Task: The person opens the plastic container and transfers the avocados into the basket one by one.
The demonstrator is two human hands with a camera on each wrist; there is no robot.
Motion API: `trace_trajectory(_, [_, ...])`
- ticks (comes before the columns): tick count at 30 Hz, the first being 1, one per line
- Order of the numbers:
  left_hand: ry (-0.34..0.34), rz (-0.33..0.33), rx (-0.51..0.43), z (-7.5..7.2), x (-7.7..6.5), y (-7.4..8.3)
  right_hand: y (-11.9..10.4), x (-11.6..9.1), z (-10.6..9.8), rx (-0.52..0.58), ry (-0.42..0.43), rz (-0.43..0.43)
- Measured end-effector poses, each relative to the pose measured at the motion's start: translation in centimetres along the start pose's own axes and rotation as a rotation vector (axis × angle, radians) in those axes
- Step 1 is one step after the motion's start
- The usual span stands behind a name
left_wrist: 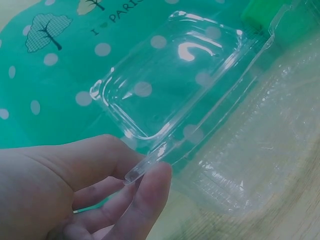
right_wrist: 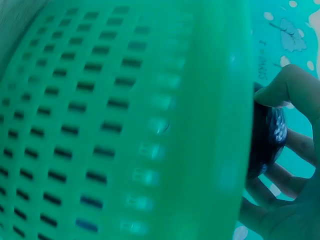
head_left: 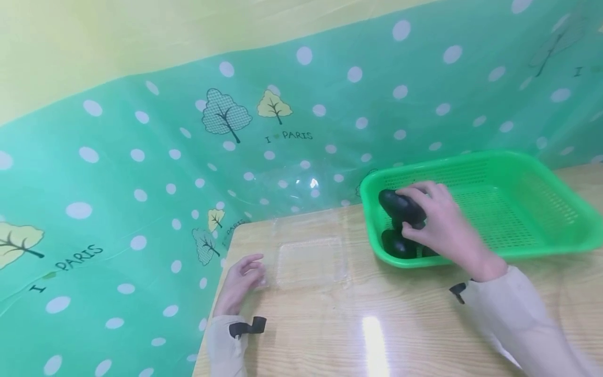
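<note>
A dark, nearly black avocado [head_left: 400,206] is gripped between the thumb and fingers of my right hand [head_left: 440,222], over the left end of the green basket [head_left: 556,180]. Below it other dark avocados [head_left: 397,246] lie in the basket, partly hidden by that hand. In the right wrist view the basket's slotted wall [right_wrist: 210,125] covers part of the held avocado [right_wrist: 270,135]. My left hand [head_left: 240,283] pinches the edge of a clear plastic clamshell box [head_left: 311,262]. The box lies open on the table, its lid [left_wrist: 167,75] raised at the back.
The wood-grain table [head_left: 320,335] carries the box on the left and the basket on the right. Behind them hangs a green dotted sheet [head_left: 155,225] with printed trees, close to the table's back and left edges.
</note>
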State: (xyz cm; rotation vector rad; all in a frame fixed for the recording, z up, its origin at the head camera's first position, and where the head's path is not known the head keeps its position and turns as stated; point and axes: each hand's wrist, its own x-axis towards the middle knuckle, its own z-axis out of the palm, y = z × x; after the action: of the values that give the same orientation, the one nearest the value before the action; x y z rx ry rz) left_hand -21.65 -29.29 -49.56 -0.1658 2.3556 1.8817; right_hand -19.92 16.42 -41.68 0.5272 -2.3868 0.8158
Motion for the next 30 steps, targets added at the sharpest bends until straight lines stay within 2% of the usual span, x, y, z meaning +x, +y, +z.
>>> trace_trajectory(18, [-0.004,-0.017,0.003,0.0,-0.1,0.3,2.8,-0.3,-1.6,-0.063,-0.034,0.106])
trace_trajectory(30, [0.006,-0.012,0.009,0.1,0.0,0.2,4.0,-1.2,-1.9,-0.097,-0.156,0.195])
